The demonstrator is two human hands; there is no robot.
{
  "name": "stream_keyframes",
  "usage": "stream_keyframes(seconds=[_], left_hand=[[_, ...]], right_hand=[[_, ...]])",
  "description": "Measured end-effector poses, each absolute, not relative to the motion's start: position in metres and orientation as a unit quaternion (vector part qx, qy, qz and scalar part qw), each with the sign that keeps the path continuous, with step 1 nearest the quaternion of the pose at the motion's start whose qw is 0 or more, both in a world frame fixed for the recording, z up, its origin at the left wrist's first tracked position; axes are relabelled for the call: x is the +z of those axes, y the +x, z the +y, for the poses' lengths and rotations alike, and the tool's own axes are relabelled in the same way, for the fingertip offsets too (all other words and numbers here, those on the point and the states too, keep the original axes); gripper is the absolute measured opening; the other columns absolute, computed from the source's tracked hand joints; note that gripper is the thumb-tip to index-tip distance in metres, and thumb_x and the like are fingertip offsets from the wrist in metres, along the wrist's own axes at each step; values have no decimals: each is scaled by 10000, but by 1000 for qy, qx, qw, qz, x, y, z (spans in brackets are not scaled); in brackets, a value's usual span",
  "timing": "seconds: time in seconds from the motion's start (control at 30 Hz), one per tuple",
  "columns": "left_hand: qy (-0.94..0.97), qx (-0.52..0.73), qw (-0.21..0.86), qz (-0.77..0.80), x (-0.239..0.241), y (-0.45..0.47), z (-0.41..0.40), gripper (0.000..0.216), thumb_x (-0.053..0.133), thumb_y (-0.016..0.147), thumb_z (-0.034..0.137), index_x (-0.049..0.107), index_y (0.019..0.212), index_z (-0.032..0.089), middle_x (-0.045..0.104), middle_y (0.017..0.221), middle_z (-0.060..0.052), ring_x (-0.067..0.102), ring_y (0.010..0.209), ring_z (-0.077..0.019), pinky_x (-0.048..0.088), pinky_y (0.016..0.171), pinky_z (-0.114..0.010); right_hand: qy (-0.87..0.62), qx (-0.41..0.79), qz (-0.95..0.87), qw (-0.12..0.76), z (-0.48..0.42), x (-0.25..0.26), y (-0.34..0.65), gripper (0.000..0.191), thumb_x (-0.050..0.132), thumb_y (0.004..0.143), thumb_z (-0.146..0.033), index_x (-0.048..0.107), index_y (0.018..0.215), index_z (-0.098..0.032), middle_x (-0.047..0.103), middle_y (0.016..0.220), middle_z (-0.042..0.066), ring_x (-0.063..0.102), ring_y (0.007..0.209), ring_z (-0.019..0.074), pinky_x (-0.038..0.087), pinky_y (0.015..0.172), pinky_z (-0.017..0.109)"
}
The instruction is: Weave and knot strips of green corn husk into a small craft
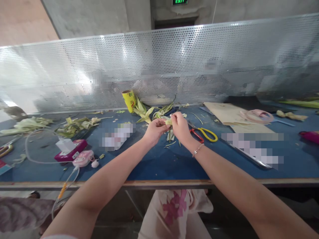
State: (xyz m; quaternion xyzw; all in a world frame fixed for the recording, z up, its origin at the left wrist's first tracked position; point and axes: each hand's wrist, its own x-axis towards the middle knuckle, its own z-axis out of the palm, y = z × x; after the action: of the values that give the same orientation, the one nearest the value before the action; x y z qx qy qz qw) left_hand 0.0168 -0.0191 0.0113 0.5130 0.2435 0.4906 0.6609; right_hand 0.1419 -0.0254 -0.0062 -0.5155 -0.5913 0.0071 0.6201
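Both my hands meet over the middle of the blue table (159, 162). My left hand (155, 130) and my right hand (179, 126) pinch a small folded piece of pale green leaf strip (168, 122) between their fingertips. Loose ends of the strip (170, 135) hang down below the hands. A thin bracelet sits on my right wrist. Just right of my right hand lie scissors with red and yellow handles (203, 134).
More green leaf strips (147, 113) and a yellow roll (129, 99) lie behind my hands. Leaf heaps (74, 124) sit at the left, with pink devices (72, 151) and a white cable. Brown paper (231, 114) and a pink coil (255, 116) lie right. A perforated metal screen (159, 66) backs the table.
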Motion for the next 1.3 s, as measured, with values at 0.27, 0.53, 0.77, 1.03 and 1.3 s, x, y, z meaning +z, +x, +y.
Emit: stream_keyframes(seconds=[0.27,0.53,0.77,1.03,1.3], left_hand=[[467,463,691,301,16,16,-24,294,735,587,14,513,739,133,605,595,34,599,562,-64,499,636,-213],[526,449,671,266,16,11,-23,340,763,581,118,582,865,167,584,573,54,592,554,-77,474,548,-194],[511,435,697,252,17,12,-21,197,715,639,100,642,818,136,624,607,7,601,586,-77,500,606,-208],[516,489,646,277,12,19,-22,151,648,787,271,608,787,126,571,569,15,535,526,-60,463,563,-199],[597,564,484,303,6,23,-25,177,537,870,296,503,749,171,429,497,71,399,428,-48,333,465,-200]], right_hand=[[-516,7,-591,620,-26,-5,141,150,399,860,-347,386,758,-238,521,648,13,498,616,179,347,585,301],[-514,14,-598,614,-26,-5,140,175,403,872,-369,397,756,-238,523,639,7,499,602,173,349,581,298],[-520,10,-593,615,-25,-6,140,168,399,871,-369,415,771,-236,541,664,15,510,633,182,355,601,306],[-515,16,-601,610,-29,-4,137,159,409,867,-354,397,761,-237,510,646,4,478,609,170,336,602,305],[-510,27,-591,624,-34,-4,129,163,408,884,-360,414,781,-233,511,657,-5,471,610,161,344,598,297]])
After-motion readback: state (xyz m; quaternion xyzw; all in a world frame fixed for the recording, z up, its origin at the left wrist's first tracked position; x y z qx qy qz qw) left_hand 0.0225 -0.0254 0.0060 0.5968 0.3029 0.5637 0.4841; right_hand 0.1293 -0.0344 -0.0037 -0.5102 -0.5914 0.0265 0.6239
